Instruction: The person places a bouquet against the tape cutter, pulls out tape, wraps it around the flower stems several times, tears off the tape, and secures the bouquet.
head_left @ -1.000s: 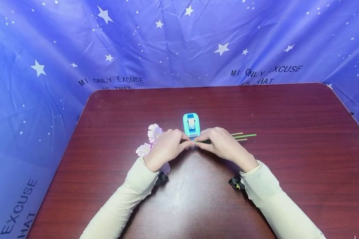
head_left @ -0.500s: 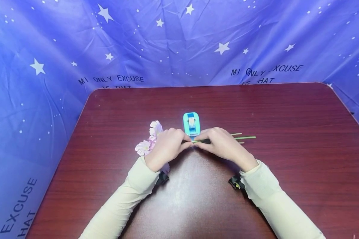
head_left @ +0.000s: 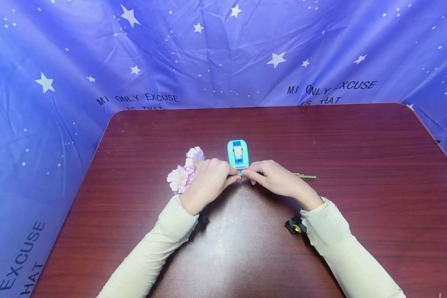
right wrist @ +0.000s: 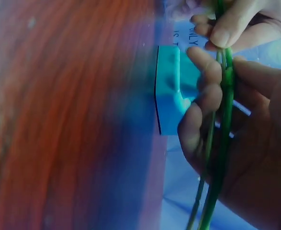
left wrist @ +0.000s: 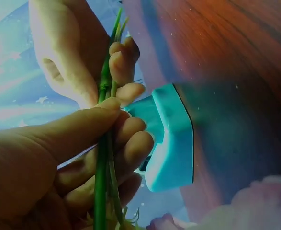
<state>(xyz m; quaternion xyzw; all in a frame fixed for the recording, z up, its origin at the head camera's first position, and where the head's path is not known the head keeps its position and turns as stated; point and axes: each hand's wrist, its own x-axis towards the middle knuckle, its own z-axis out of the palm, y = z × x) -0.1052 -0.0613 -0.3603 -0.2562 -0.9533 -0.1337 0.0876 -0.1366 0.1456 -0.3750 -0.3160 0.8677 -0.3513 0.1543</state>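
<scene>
Pink-white artificial flowers [head_left: 179,178] show beyond my left hand [head_left: 211,177], which pinches their green stems [left wrist: 101,167] between thumb and fingers. My right hand [head_left: 279,179] is close beside it, its thumb and curled fingers on either side of the same stems. Several stems run together in the wrist views, and their cut ends [head_left: 308,176] stick out past the right hand. Just behind the fingertips stands a turquoise tape dispenser [head_left: 245,156] with a roll in it. Whether tape lies on the stems is hidden by the fingers.
A dark red-brown wooden table [head_left: 357,165] carries everything. Behind it hangs a blue-purple cloth [head_left: 223,49] with white stars and lettering. Black straps with small devices [head_left: 295,225] sit at the wrists.
The stem ends at right have drawn closer together and dipped slightly. The flower heads have shifted a little up and left. My right thumb and fingers have changed their hold.
</scene>
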